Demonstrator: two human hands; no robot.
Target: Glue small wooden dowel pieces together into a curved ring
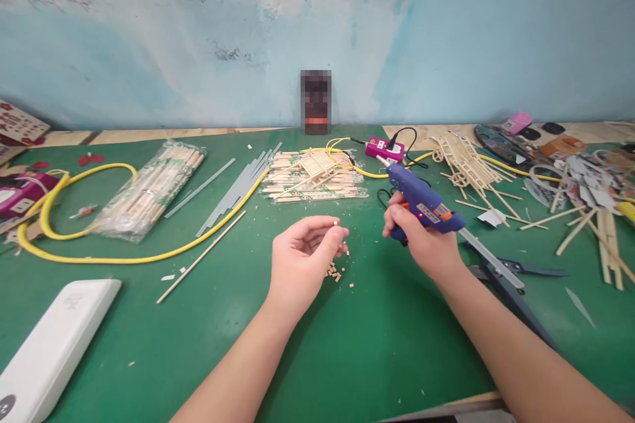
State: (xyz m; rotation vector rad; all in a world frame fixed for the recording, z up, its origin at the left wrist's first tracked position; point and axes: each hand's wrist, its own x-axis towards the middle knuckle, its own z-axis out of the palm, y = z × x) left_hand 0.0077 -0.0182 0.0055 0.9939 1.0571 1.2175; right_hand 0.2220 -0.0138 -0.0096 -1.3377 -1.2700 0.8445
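- We saw left hand [303, 252] pinching a tiny wood bit [336, 223] at its fingertips, above the green table [347, 344].
- Right hand [421, 238] gripped the glue gun [421, 201]; its fingers hid the trigger.
- Small wood chips [335, 271] sat partly hidden under the left hand.

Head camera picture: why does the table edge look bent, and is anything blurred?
Head view: wide-lens distortion bows the green table and wall line; a small dark object by the wall is pixelated; light is soft and even, hands cast faint shadows.

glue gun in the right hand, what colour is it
The glue gun is blue with an orange label on its side, seen best in the head view.
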